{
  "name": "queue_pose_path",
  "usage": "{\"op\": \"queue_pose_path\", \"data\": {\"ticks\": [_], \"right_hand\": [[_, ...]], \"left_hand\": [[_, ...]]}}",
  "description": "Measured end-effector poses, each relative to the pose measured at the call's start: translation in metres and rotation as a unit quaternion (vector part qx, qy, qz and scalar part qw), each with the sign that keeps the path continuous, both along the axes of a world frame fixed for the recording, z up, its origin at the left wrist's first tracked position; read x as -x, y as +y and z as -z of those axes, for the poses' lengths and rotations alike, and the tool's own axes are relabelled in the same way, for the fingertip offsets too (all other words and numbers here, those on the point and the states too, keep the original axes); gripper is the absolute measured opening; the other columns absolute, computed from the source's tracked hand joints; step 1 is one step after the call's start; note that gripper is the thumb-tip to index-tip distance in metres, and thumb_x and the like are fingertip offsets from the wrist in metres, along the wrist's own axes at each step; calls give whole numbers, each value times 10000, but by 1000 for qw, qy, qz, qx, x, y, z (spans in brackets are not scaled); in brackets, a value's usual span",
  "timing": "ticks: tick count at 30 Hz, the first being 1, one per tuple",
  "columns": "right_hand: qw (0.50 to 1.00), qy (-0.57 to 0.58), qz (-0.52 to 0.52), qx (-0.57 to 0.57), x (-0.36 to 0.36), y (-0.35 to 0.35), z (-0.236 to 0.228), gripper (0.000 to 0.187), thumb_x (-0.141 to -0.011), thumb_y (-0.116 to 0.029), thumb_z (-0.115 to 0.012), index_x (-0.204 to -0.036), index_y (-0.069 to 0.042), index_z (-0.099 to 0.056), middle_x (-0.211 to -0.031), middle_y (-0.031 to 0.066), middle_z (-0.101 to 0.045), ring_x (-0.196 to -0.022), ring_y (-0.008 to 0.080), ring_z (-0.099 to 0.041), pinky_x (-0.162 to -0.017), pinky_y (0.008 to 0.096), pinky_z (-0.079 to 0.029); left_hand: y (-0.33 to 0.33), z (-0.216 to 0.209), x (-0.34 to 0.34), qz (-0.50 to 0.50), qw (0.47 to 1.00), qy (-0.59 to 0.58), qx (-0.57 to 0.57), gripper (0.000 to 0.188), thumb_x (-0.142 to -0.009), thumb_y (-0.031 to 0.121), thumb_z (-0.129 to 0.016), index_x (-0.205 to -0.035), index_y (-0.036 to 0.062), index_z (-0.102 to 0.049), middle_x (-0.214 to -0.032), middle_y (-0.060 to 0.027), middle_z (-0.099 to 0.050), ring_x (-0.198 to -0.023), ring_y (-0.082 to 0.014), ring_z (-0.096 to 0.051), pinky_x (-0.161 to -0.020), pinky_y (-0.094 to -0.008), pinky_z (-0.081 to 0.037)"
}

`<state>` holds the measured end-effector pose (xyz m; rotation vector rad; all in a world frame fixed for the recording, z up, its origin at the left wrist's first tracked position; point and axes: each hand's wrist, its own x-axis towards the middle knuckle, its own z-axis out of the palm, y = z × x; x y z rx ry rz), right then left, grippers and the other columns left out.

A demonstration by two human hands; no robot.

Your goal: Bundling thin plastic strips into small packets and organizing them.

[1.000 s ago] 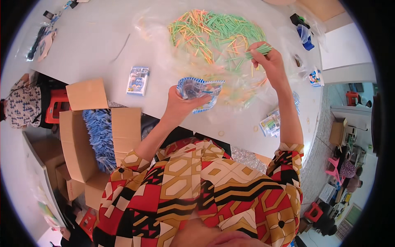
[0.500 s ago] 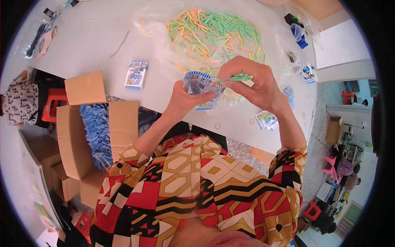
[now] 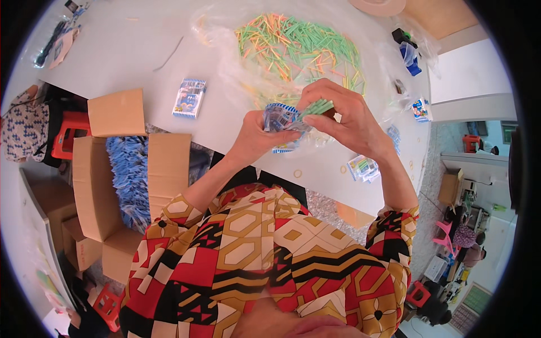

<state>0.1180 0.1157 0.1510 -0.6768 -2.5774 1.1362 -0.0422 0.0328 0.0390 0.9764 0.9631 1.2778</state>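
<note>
My left hand (image 3: 253, 139) grips a small clear plastic packet (image 3: 276, 116) with blue striped edges, thumb across its front. Beside it, my right hand (image 3: 352, 118) pinches a bundle of thin green sticks (image 3: 319, 107) between thumb and fingers. The bundle slants at the packet's right side; my fingers hide whether its lower ends are inside. Just beyond both hands, a loose pile of green, orange and yellow sticks (image 3: 315, 42) lies on a clear plastic sheet (image 3: 217, 34) on the white table (image 3: 141, 59).
A packet (image 3: 189, 98) lies to the left, and filled packets (image 3: 363, 168) lie near my right forearm. An open cardboard box (image 3: 93, 188) full of blue packets (image 3: 128, 180) stands at the table's left edge. A tape dispenser (image 3: 410, 59) is at the far right. Red stools (image 3: 71, 134) stand beyond the box.
The green bundle has tilted more upright and come closer to the packet as my right fingers shifted. My left hand still holds the packet, slightly further right in view.
</note>
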Motion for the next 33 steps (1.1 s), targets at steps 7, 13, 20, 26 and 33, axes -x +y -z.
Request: {"op": "queue_pose_path", "data": {"ticks": [7, 13, 20, 26, 33], "right_hand": [[996, 18, 26, -87, -1, 6, 5, 234, -807, -115, -587, -1037, -71, -592, -1033, 70, -536, -841, 171, -534, -661, 276, -439], [984, 46, 1, -174, -6, 8, 27, 330, -822, -142, -575, -1139, -60, -538, -1087, 81, -531, -880, 172, -529, -791, 270, -416], [964, 155, 118, 179, -25, 4, 48, 274, -854, -38, -514, -1125, 5, -515, -986, 47, -553, -866, 93, -506, -778, 231, -407], [958, 198, 202, 53, -43, -21, 46, 181, -870, -2, -477, -1031, 26, -554, -907, 45, -575, -804, 86, -529, -707, 215, -431], [899, 173, 399, 47, -120, -28, 102, 139, -901, -110, -472, -977, -20, -547, -869, 21, -559, -785, 76, -531, -658, 220, -459]], "left_hand": [[4, -1, 2, -24, 999, -28, -12, 212, -724, 64, -710, -907, -11, -636, -827, -20, -641, -739, -51, -560, -652, -204, -454], [6, -2, 4, -37, 998, -41, -11, 253, -716, 57, -715, -944, -7, -627, -850, -29, -642, -752, -55, -566, -666, -204, -457], [9, 0, 3, -43, 997, -64, -7, 281, -703, 69, -729, -945, -21, -618, -867, -40, -640, -765, -63, -569, -678, -209, -460], [7, 1, -3, -11, 999, -30, -7, 257, -749, 55, -678, -981, 0, -579, -878, -59, -631, -801, -114, -593, -731, -276, -485], [12, 5, 0, 15, 995, -93, 41, 242, -889, 199, -511, -987, -13, -573, -829, -91, -630, -747, -165, -612, -714, -308, -490]]}}
